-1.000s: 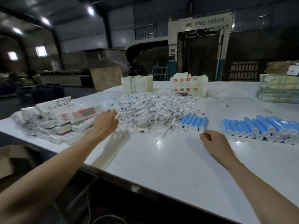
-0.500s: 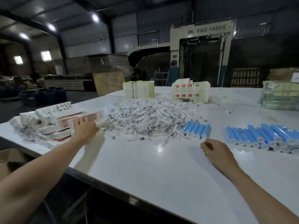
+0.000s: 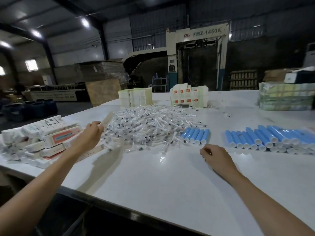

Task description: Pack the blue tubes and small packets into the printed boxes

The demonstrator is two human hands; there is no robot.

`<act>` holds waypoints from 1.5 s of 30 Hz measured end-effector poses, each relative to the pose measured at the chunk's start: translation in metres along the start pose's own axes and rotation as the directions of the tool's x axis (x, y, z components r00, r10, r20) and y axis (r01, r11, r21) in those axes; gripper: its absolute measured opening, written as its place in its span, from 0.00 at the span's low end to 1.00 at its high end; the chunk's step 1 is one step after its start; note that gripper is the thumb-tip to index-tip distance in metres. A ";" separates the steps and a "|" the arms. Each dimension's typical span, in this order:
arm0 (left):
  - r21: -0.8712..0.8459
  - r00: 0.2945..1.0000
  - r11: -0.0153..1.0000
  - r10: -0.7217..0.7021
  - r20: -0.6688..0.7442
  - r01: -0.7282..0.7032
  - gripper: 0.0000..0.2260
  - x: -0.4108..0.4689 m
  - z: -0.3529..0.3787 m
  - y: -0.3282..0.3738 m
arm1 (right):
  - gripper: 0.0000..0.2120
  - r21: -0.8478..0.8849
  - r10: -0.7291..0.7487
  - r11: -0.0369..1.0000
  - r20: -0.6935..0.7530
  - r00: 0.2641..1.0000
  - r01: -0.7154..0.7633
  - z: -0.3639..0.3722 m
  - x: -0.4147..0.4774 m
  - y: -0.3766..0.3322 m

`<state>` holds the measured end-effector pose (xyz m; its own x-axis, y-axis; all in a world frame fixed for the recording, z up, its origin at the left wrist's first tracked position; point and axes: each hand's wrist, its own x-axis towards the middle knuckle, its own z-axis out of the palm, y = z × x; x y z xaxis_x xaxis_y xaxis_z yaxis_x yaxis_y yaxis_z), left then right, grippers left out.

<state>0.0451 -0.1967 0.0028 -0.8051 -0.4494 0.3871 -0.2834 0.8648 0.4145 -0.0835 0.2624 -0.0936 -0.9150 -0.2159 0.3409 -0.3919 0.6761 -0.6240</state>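
While the left hand [image 3: 90, 136] pinches one flat printed box [image 3: 107, 119] between thumb and curled fingers, holding it tilted up off the table at the near-left edge of the packet heap, the right hand [image 3: 217, 158] rests knuckles-up on the white table [image 3: 170, 188] with fingers curled under; cannot tell if it holds anything. Loose and jumbled, the pile of printed boxes [image 3: 51, 140] lies at the table's left edge, under and left of the left hand, some boxes showing a red-orange panel. Mid-table sits the heap of small packets [image 3: 148, 125], clear with dark bits, between the box pile and the tubes. Next, the short row of blue tubes [image 3: 196, 135] lies side by side, white caps toward the camera, touching the heap's right edge, just beyond the right hand but apart from it. Further right, the larger stack of blue tubes [image 3: 272, 138] is layered, caps also toward the camera, well apart from the left hand. Far side of the table: a pale card stack [image 3: 135, 97] standing upright, a white-and-orange carton stack [image 3: 189, 96] near it, and a wrapped green bundle [image 3: 286, 99] at far right. Behind the table stands a machine [image 3: 202, 34] marked FMZ-1450A.
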 end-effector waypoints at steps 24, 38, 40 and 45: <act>-0.866 0.886 0.422 0.246 0.394 0.268 0.24 -0.075 0.167 0.217 | 0.06 0.059 0.079 0.996 -0.157 0.984 -0.071 -0.001 0.017 -0.004; -0.899 0.872 0.347 0.310 0.379 0.267 0.23 -0.071 0.173 0.208 | 0.18 -0.298 0.370 0.888 0.009 0.929 -0.350 0.011 0.124 -0.003; -0.905 0.873 0.336 0.320 0.368 0.259 0.21 -0.071 0.173 0.209 | 0.15 -0.334 0.391 0.874 0.049 0.919 -0.354 0.008 0.127 -0.007; -0.903 0.879 0.326 0.292 0.377 0.279 0.22 -0.071 0.175 0.212 | 0.08 -0.492 0.379 0.817 0.063 0.923 -0.302 0.008 0.121 -0.008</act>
<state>-0.0488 0.0576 -0.0816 -0.9869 -0.0579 0.1507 0.1534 -0.0464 0.9871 -0.1917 0.2254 -0.0526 -0.9993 0.0129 0.0337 0.0035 0.9637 -0.2669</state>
